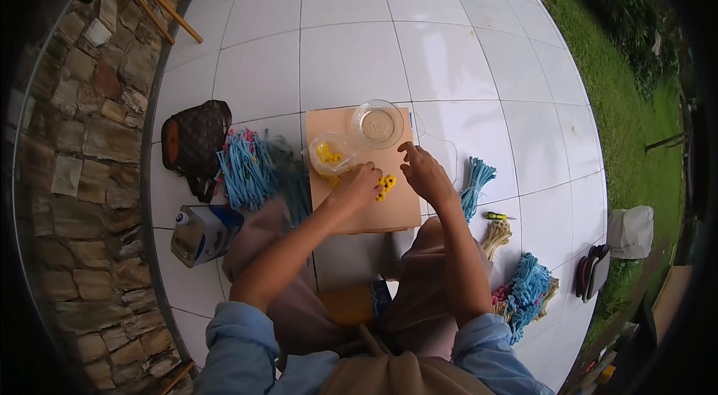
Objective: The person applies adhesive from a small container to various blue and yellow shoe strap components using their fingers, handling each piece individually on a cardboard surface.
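Note:
My left hand [360, 184] is over a tan board [359, 221], fingers bent together beside a small cluster of yellow flower-like pieces with dark centres [386, 186]. What its fingertips hold, if anything, is hidden. Just right of the cluster, my right hand [425, 173] hovers with its thumb and curled fingers apart, and nothing shows between them. A clear plastic bag [318, 147] with more yellow pieces [327, 154] lies behind my left hand. At the board's far edge sits a clear round glass dish [376, 124], near my right fingertips.
Left stand blue-stemmed bundles [247, 167], a dark patterned bag [196, 137] and a metal can [200, 234]. On the right lie a blue bundle [476, 184], a beige bundle [496, 236], a small yellow-green tool [496, 216] and a blue, pink and beige pile [527, 292].

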Demonstrator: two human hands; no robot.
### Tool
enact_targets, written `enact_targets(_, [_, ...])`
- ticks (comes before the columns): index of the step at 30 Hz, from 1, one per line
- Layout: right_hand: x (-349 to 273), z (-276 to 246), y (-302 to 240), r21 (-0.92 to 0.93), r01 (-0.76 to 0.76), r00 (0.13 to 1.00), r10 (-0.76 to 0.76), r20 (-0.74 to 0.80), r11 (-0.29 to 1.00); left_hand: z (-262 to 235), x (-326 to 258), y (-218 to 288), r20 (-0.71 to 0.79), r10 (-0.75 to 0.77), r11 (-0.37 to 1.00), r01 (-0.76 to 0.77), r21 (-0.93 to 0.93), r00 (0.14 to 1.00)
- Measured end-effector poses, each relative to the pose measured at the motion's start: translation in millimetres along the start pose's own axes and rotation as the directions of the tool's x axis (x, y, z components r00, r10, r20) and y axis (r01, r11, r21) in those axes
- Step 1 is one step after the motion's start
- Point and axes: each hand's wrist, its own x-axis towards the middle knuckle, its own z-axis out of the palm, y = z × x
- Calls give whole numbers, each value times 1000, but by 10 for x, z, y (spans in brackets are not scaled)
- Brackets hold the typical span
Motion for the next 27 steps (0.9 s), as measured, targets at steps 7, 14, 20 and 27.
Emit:
enact_targets(7, [265,101,-126,138,8,1000,-10,13,990,-709,-88,-458,-485,-45,960,172,221,873])
enact_targets(14, [383,702,-689,158,1,952,-50,301,987,-446,-443,-801,-63,-394,902,372,-217,917])
enact_targets(20, [481,932,-1110,101,163,961,-181,209,982,-415,-691,-1101,-237,-379,910,315,-268,894])
enact_targets(27, [557,1013,-1391,297,220,964,-253,77,929,-717,-724,-1129,-368,-457,841,259,-475,810])
